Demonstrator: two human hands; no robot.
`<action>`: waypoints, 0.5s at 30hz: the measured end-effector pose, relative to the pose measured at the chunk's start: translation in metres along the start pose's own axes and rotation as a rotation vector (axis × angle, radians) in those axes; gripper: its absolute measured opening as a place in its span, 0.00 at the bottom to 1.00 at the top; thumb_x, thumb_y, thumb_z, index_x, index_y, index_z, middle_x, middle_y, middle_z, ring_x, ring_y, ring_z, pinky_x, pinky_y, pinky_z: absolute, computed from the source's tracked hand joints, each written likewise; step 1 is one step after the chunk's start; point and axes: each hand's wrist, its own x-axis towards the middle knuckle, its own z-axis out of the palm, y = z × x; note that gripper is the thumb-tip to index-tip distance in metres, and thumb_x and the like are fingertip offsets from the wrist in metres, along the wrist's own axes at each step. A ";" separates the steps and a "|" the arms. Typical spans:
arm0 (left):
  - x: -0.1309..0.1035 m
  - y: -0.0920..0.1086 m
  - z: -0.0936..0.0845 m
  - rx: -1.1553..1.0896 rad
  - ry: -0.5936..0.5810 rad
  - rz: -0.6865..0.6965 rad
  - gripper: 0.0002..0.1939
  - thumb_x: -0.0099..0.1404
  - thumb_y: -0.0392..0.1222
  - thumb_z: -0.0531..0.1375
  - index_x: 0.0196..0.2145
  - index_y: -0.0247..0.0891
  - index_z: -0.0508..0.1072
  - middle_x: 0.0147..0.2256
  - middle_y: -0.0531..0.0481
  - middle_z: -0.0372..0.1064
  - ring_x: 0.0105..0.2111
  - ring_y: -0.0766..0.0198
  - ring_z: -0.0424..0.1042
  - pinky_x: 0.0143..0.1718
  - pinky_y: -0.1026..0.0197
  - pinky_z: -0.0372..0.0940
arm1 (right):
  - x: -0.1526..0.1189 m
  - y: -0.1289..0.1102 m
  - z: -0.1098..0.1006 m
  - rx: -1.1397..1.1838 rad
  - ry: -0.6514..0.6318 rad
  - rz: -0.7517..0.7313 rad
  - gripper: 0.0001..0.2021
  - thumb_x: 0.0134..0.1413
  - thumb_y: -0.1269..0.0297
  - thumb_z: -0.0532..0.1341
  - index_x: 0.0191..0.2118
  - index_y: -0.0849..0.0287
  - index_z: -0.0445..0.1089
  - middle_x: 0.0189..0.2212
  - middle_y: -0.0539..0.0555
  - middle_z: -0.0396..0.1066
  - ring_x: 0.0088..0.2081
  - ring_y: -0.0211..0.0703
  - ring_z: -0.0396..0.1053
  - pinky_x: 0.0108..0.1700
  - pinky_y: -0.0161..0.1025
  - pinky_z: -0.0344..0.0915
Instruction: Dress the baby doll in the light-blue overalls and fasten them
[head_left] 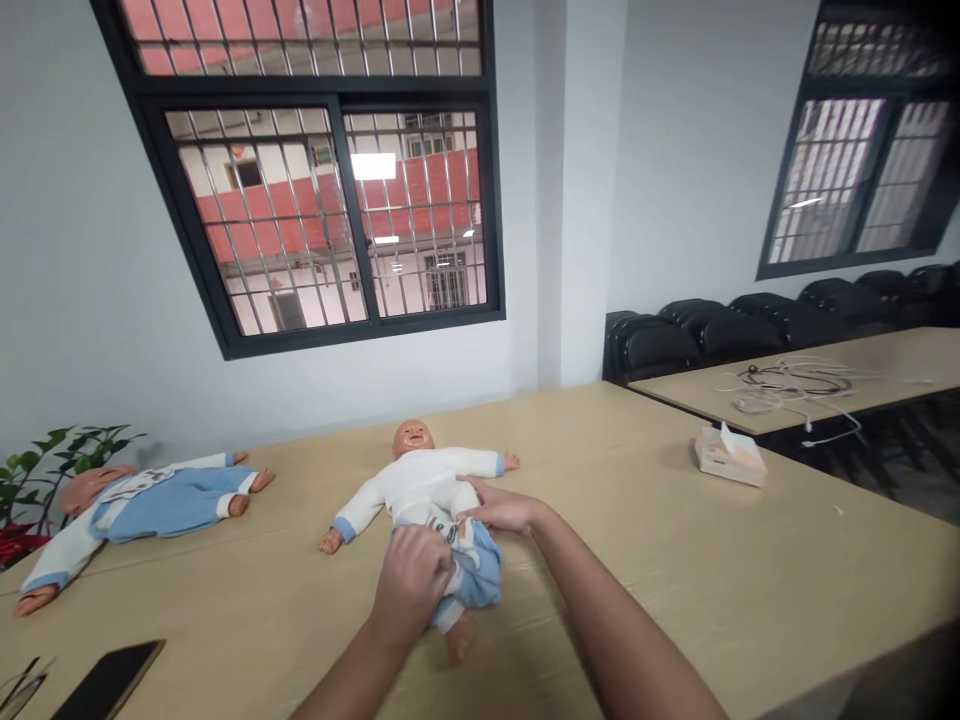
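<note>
A baby doll (420, 478) in a white long-sleeved top lies on its back on the table, arms spread and head toward the wall. Blue and white doll overalls (480, 565) are bunched around its legs, with one bare foot sticking out below. My left hand (415, 575) is closed, its curled fingers gripping the overalls on the left side. On the other side my right hand (504, 505) grips the fabric by the doll's hip, the thumb lying against the white cloth. Its lower fingertips are partly hidden by cloth.
A second doll (172, 502) in blue overalls lies at the left, near a green plant (45, 465). A phone (109, 682) rests at the near left, beside glasses. A tissue pack (730, 457) sits right. Cables (802, 385) lie on another table, before black chairs (660, 345).
</note>
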 end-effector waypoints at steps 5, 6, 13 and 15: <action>0.009 -0.002 -0.007 -0.129 -0.127 0.037 0.08 0.72 0.31 0.57 0.41 0.42 0.74 0.41 0.48 0.79 0.41 0.58 0.74 0.44 0.54 0.66 | -0.004 -0.009 0.002 -0.168 0.011 -0.129 0.49 0.42 0.62 0.74 0.70 0.55 0.54 0.55 0.59 0.72 0.53 0.53 0.70 0.57 0.48 0.67; 0.010 -0.003 -0.008 -0.148 -0.134 0.028 0.09 0.72 0.31 0.57 0.43 0.42 0.75 0.44 0.49 0.79 0.42 0.58 0.75 0.46 0.54 0.67 | -0.005 -0.011 0.003 -0.207 0.005 -0.150 0.50 0.41 0.64 0.74 0.70 0.56 0.54 0.56 0.59 0.72 0.54 0.53 0.69 0.59 0.48 0.65; 0.015 -0.006 -0.013 -0.195 -0.195 0.012 0.14 0.70 0.30 0.57 0.48 0.44 0.76 0.48 0.51 0.80 0.46 0.59 0.77 0.50 0.53 0.68 | -0.006 -0.017 0.011 -0.158 0.016 -0.161 0.50 0.39 0.63 0.73 0.69 0.59 0.55 0.56 0.61 0.71 0.55 0.56 0.68 0.59 0.49 0.66; 0.015 -0.005 -0.014 -0.186 -0.227 0.009 0.16 0.68 0.31 0.59 0.50 0.45 0.75 0.49 0.51 0.80 0.48 0.58 0.77 0.52 0.52 0.68 | -0.004 -0.016 0.015 -0.119 0.040 -0.184 0.45 0.39 0.61 0.73 0.66 0.57 0.60 0.57 0.60 0.71 0.56 0.57 0.68 0.59 0.49 0.66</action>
